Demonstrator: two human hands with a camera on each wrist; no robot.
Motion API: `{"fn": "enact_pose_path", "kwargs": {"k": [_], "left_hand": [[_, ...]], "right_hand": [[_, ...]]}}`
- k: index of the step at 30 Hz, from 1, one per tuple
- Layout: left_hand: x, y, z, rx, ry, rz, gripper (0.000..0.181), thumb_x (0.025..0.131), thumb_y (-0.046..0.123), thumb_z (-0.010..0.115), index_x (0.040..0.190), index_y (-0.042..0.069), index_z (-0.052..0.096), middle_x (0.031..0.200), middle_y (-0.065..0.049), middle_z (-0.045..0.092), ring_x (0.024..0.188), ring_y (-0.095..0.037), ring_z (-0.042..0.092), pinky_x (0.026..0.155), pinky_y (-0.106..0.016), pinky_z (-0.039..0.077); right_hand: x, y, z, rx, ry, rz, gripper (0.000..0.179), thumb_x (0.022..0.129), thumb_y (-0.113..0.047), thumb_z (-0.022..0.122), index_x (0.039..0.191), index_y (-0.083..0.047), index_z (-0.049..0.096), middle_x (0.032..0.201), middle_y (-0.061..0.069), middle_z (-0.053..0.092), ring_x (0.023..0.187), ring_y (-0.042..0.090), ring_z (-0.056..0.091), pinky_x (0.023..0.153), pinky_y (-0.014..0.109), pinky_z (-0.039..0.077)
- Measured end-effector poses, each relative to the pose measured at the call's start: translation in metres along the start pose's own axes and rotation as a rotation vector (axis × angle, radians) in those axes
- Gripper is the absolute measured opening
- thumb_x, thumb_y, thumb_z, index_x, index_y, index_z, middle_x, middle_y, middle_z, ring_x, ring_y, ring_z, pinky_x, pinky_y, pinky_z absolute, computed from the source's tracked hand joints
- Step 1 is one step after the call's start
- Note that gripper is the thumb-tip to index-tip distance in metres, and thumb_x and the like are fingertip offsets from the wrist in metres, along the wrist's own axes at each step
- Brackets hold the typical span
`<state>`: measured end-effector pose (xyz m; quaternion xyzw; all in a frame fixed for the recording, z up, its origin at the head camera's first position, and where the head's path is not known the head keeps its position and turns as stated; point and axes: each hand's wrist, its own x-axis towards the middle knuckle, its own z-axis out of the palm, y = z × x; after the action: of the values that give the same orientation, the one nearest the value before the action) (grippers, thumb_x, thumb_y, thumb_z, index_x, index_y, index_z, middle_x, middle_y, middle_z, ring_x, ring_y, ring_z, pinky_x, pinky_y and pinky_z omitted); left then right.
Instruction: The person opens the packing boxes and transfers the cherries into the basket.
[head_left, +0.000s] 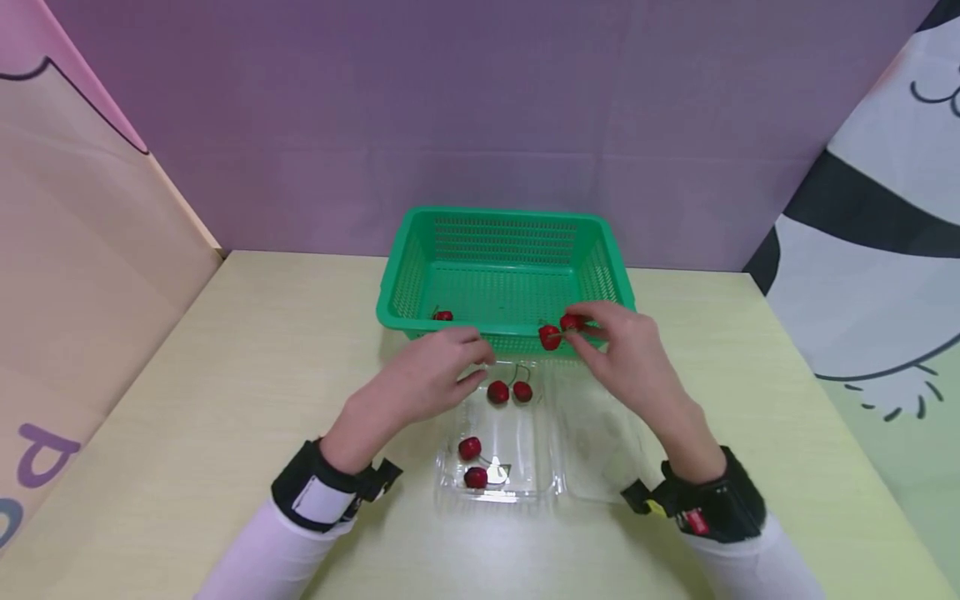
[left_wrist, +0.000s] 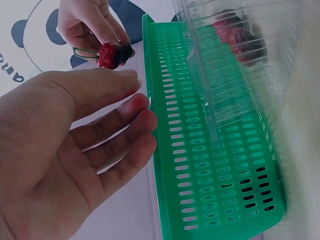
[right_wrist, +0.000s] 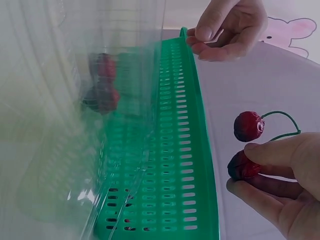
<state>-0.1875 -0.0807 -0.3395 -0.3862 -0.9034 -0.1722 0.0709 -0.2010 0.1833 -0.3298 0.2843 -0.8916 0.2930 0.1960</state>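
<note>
My right hand [head_left: 630, 354] pinches one of two red cherries [head_left: 550, 337] joined by a green stem, above the near right rim of a green plastic basket [head_left: 506, 213]. In the right wrist view, the second cherry [right_wrist: 248, 126] dangles free beside the pinched one [right_wrist: 245, 165]. My left hand [head_left: 427, 375] hovers near the basket's front edge, fingers loosely bent with nothing between them. Below the hands lies a clear plastic clamshell box [head_left: 517, 433], holding a cherry pair [head_left: 498, 392] at the far end and another [head_left: 476, 477] at the near end.
Inside the basket, a cherry [head_left: 443, 316] shows at the front left. The box's clear lid [head_left: 600, 442] lies unfolded to the right. A pale wooden table [head_left: 262, 350] carries everything, with a purple backdrop [head_left: 510, 100] behind the basket.
</note>
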Motion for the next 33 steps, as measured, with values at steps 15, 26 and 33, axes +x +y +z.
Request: {"fn": "enact_pose_path", "kwargs": {"k": [15, 26, 33], "left_hand": [[0.0, 0.002, 0.002, 0.018, -0.072, -0.007, 0.017, 0.091, 0.014, 0.072, 0.107, 0.012, 0.071, 0.103, 0.002, 0.064, 0.095, -0.012, 0.063, 0.08, -0.02, 0.048], [0.0, 0.006, 0.005, 0.002, -0.163, -0.021, 0.019, 0.09, 0.012, 0.072, 0.109, 0.012, 0.071, 0.102, 0.001, 0.062, 0.093, -0.011, 0.06, 0.078, -0.019, 0.048], [0.0, 0.008, 0.008, 0.017, -0.212, -0.004, 0.016, 0.09, 0.015, 0.072, 0.105, 0.012, 0.071, 0.098, 0.003, 0.058, 0.087, -0.009, 0.056, 0.074, -0.018, 0.045]], "right_hand": [[0.001, 0.009, 0.0, 0.003, 0.046, 0.072, 0.028, 0.083, -0.002, 0.078, 0.109, 0.004, 0.069, 0.101, 0.011, 0.068, 0.09, 0.027, 0.069, 0.07, 0.03, 0.055], [0.003, 0.017, 0.0, -0.005, 0.091, 0.129, 0.028, 0.084, 0.0, 0.077, 0.11, 0.006, 0.069, 0.103, 0.014, 0.068, 0.091, 0.028, 0.069, 0.07, 0.026, 0.054], [0.003, 0.022, 0.002, -0.051, 0.15, 0.124, 0.025, 0.083, 0.001, 0.077, 0.107, 0.006, 0.071, 0.101, 0.015, 0.069, 0.089, 0.029, 0.07, 0.069, 0.028, 0.054]]}}
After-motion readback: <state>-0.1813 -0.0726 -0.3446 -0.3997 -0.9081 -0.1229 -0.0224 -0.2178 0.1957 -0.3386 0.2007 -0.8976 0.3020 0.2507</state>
